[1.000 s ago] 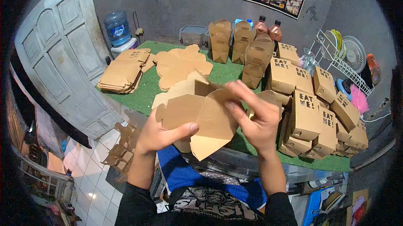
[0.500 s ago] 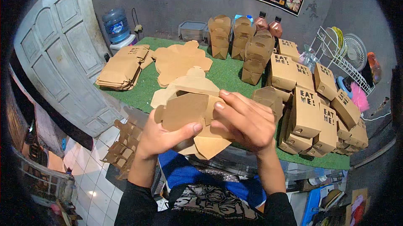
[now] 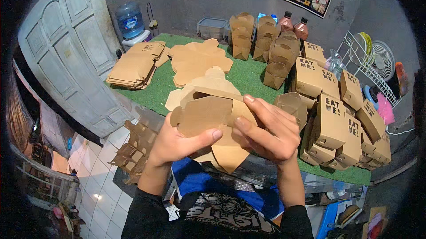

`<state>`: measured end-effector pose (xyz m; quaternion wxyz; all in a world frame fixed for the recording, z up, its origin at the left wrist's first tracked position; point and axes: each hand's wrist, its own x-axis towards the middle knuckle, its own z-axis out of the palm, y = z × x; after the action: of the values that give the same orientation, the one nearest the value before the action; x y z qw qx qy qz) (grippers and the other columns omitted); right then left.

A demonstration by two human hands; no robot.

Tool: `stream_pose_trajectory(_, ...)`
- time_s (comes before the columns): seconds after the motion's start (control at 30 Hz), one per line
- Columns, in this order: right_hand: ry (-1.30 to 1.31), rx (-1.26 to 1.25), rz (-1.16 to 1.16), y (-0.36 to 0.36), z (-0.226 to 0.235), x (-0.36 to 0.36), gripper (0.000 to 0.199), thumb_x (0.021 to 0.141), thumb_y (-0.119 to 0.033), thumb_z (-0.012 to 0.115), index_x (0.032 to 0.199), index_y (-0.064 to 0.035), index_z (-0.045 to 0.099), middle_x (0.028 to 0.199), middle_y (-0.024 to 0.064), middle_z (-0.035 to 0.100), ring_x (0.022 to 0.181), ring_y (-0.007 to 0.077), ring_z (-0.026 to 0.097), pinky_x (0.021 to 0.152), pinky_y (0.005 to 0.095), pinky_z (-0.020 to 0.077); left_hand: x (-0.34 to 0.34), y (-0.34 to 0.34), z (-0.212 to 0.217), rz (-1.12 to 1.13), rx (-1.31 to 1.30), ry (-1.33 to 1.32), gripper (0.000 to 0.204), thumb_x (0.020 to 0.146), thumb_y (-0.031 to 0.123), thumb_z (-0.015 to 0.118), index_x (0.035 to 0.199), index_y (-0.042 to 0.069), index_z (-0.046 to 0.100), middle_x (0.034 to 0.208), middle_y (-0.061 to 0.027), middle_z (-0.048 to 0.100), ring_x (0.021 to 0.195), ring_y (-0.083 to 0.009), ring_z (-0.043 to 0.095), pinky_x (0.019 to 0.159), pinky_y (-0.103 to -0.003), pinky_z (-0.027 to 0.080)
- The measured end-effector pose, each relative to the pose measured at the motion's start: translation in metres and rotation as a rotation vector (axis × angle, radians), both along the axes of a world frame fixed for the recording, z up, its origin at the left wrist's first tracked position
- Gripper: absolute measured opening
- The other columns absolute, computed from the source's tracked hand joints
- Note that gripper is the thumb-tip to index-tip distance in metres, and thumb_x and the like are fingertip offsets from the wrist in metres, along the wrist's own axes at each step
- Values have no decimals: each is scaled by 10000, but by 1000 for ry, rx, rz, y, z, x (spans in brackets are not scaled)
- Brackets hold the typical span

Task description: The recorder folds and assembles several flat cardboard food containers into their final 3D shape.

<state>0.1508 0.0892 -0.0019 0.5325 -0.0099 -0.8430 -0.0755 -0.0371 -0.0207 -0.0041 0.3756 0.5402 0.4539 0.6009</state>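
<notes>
My left hand [image 3: 178,145] clamps the box [image 3: 204,115]; my right hand [image 3: 276,136] holds its right flap [image 3: 240,109]. Step, I judge: folding. Next move calls for left steady, right pressing.

Through my remote view, I see one table [image 3: 255,81] covered with green artificial turf [image 3: 153,97]; on it lie flattened cardboard boxes [image 3: 132,68], unfolded cardboard blanks [image 3: 202,59], nested open cartons [image 3: 242,44], and piled closed takeaway boxes [image 3: 330,121].
</notes>
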Motion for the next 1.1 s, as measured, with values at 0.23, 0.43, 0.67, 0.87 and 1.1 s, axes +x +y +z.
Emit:
stream_pose_trajectory(0.23,-45,-62,21,2,-5,0,301,722,-105,733,1021,-82,714,1098,192,648,933,335,668,795,397,552,3,2,1,26,47,3,303,823,73,711,1094,-27,620,950,-48,667,833,-90,599,729,-248,491)
stream_pose_trajectory(0.43,-215,-195,17,3,-9,6,344,709,-160,736,1047,-97,712,1273,222,550,1158,386,549,951,495,451,2,5,-3,64,-4,-56,280,837,87,700,1085,-22,628,944,-51,668,852,-104,604,746,-259,490)
stream_pose_trajectory(0.67,-171,-371,116,-4,-29,20,343,683,-296,808,972,-123,747,1403,194,461,1374,436,288,1089,527,278,6,10,0,115,65,-27,321,834,94,699,1113,-30,600,960,-59,665,860,-116,609,764,-265,494)
stream_pose_trajectory(0.87,40,-629,106,-6,-24,10,104,726,-103,758,771,-19,717,1421,248,416,1384,435,277,1107,473,244,6,1,1,2,77,15,267,842,89,680,1068,-33,608,923,-62,670,819,-115,616,723,-263,495)
stream_pose_trajectory(1.1,82,-849,174,-10,-15,4,134,750,-73,731,692,25,659,1441,244,390,1386,441,268,1106,473,242,7,3,-4,65,256,169,129,835,61,664,903,-46,642,760,-67,673,658,-123,629,578,-261,467)
